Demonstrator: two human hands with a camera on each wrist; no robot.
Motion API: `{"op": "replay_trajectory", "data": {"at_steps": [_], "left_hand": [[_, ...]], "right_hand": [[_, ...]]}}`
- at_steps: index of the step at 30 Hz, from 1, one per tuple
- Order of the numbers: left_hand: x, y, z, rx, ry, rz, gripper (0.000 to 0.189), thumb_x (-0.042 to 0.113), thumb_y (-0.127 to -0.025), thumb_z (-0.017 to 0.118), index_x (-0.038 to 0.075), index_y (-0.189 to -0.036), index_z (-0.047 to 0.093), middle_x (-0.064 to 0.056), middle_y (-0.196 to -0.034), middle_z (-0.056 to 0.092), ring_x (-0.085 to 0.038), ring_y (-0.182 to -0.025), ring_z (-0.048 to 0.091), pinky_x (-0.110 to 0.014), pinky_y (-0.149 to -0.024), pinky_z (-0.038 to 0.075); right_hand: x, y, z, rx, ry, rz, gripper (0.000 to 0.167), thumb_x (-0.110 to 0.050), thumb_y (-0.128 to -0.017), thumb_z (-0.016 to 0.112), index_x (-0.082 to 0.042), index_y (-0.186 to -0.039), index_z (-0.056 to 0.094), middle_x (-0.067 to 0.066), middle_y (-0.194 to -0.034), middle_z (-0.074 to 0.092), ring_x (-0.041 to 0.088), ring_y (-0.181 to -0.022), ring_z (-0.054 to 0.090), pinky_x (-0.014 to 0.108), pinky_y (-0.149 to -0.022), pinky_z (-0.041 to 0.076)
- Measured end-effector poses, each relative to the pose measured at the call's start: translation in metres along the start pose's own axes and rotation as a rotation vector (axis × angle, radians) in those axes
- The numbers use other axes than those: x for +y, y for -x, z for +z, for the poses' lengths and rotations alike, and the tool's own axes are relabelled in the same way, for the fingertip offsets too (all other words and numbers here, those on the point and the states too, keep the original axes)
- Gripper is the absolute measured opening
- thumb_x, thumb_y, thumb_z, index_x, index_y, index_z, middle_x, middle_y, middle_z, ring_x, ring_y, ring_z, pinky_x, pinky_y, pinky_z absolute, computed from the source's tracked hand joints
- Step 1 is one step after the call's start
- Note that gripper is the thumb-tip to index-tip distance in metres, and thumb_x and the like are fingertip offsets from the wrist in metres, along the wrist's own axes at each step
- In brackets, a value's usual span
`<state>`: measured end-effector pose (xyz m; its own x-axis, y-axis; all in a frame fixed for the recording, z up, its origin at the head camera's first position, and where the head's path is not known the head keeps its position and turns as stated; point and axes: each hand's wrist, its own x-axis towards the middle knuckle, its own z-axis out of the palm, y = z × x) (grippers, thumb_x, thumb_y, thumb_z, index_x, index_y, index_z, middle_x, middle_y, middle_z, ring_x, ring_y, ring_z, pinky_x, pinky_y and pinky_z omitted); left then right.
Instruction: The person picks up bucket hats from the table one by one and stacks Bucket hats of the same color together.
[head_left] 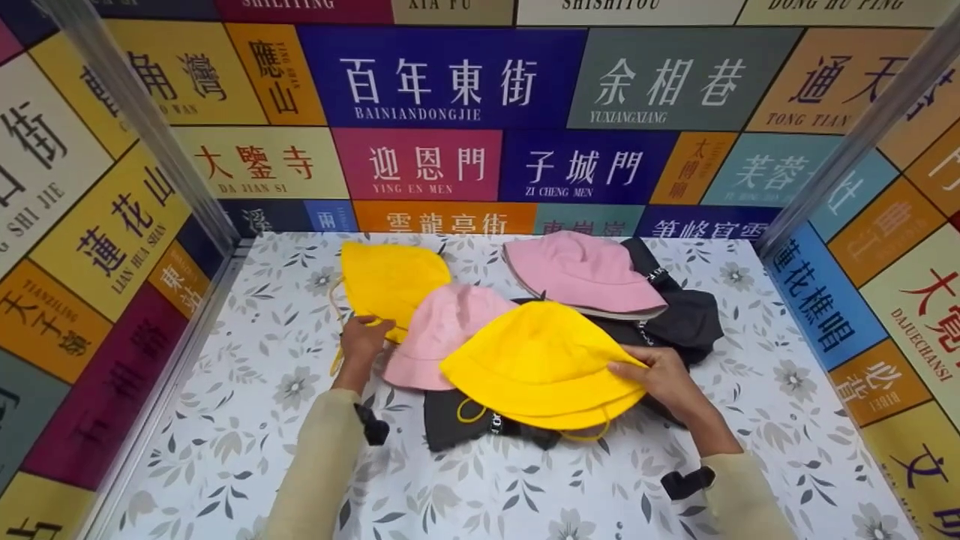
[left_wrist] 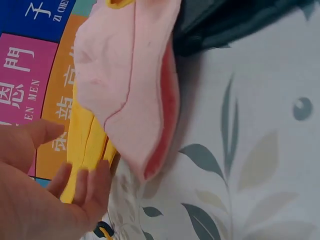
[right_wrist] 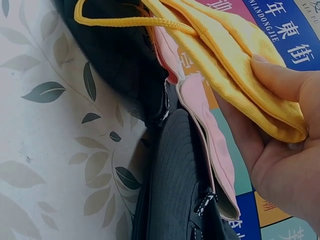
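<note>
My right hand pinches the brim of a yellow bucket hat, thumb on top and fingers beneath. The brim looks folded or doubled in the right wrist view, and a yellow cord hangs from it. At the left, my left hand is at the near edge of another yellow hat. Its thumb and fingers stand apart in the left wrist view, with a gap between them. Between the two yellow hats lies a pink bucket hat, partly covered by the right-hand one.
A second pink hat lies at the back right, over black hats. Another black hat with a lettered band shows under the front yellow hat. The table has a floral cover; printed panels enclose its back and sides.
</note>
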<state>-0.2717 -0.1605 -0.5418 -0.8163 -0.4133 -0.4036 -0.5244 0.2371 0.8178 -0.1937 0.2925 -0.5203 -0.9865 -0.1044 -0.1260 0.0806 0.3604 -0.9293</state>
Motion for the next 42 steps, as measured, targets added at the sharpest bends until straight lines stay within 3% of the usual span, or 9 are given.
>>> {"op": "replay_trajectory", "data": {"at_steps": [3,6,12,20,24,28,32,36,42], "left_hand": [[0.005,-0.004,0.002,0.018,0.044,-0.055,0.069,0.025,-0.095,0.067,-0.003,-0.149,0.036,-0.022,-0.152,0.043,-0.034,-0.13,0.052,-0.043,-0.109,0.047],[0.01,-0.006,0.006,0.029,0.116,-0.09,0.081,0.023,-0.093,0.07,-0.002,-0.155,0.025,-0.022,-0.159,0.034,-0.034,-0.137,0.047,-0.044,-0.108,0.048],[0.014,-0.008,0.013,0.059,0.192,-0.082,0.071,0.018,-0.089,0.074,-0.001,-0.148,0.039,-0.019,-0.147,0.049,-0.032,-0.125,0.054,-0.041,-0.104,0.052],[0.003,-0.019,0.013,-0.007,0.313,-0.132,0.059,0.02,-0.091,0.072,0.005,-0.142,0.047,-0.011,-0.131,0.058,-0.023,-0.107,0.057,-0.033,-0.097,0.052],[-0.001,-0.019,0.019,-0.039,0.396,-0.101,0.06,0.018,-0.089,0.075,0.005,-0.141,0.048,-0.011,-0.126,0.058,-0.022,-0.103,0.058,-0.032,-0.093,0.052],[-0.003,-0.018,0.026,-0.052,0.442,-0.058,0.058,0.011,-0.09,0.073,0.009,-0.142,0.047,-0.01,-0.132,0.056,-0.023,-0.109,0.054,-0.035,-0.101,0.048],[-0.004,-0.02,0.026,-0.033,0.414,-0.063,0.054,0.008,-0.094,0.065,0.01,-0.144,0.046,-0.01,-0.137,0.054,-0.024,-0.114,0.052,-0.038,-0.106,0.046],[-0.004,-0.023,0.022,-0.021,0.332,-0.07,0.051,0.01,-0.095,0.061,0.006,-0.144,0.046,-0.014,-0.135,0.056,-0.024,-0.111,0.056,-0.038,-0.099,0.05],[-0.002,-0.025,0.012,-0.006,0.147,0.06,0.052,0.012,-0.094,0.057,0.002,-0.144,0.047,-0.021,-0.135,0.057,-0.028,-0.102,0.061,-0.039,-0.089,0.053]], "right_hand": [[0.0,0.0,0.0,-0.004,0.001,-0.011,0.048,-0.021,-0.089,0.076,0.003,-0.129,0.064,0.022,-0.118,0.071,0.004,-0.085,0.069,0.019,-0.078,0.056],[-0.001,0.001,-0.001,-0.009,0.003,-0.021,0.049,-0.021,-0.089,0.076,0.004,-0.129,0.063,0.024,-0.121,0.069,0.004,-0.086,0.069,0.019,-0.079,0.056],[0.001,0.0,0.0,0.0,-0.007,-0.026,0.047,-0.019,-0.089,0.076,0.004,-0.128,0.064,0.026,-0.122,0.068,0.003,-0.086,0.069,0.018,-0.079,0.056],[0.003,0.001,0.003,-0.003,-0.003,-0.029,0.046,-0.019,-0.088,0.077,0.003,-0.127,0.065,0.025,-0.124,0.067,0.002,-0.09,0.069,0.017,-0.081,0.055],[0.003,0.003,0.003,0.001,-0.001,-0.02,0.045,-0.018,-0.089,0.077,0.002,-0.128,0.065,0.024,-0.124,0.068,0.001,-0.09,0.068,0.016,-0.081,0.054],[0.003,0.006,0.001,-0.001,0.01,-0.013,0.046,-0.019,-0.09,0.075,0.001,-0.13,0.064,0.022,-0.125,0.068,0.002,-0.089,0.068,0.017,-0.08,0.054],[0.003,0.006,0.002,-0.011,0.011,-0.007,0.047,-0.019,-0.09,0.075,0.002,-0.13,0.063,0.023,-0.125,0.068,0.002,-0.089,0.068,0.017,-0.08,0.055],[0.003,0.006,0.002,-0.014,0.011,0.001,0.048,-0.02,-0.089,0.076,0.003,-0.13,0.063,0.025,-0.126,0.066,0.002,-0.091,0.068,0.017,-0.081,0.054],[0.004,0.006,-0.001,-0.005,0.029,0.006,0.051,-0.023,-0.089,0.077,0.002,-0.13,0.063,0.024,-0.128,0.066,0.0,-0.094,0.067,0.016,-0.084,0.053]]}}
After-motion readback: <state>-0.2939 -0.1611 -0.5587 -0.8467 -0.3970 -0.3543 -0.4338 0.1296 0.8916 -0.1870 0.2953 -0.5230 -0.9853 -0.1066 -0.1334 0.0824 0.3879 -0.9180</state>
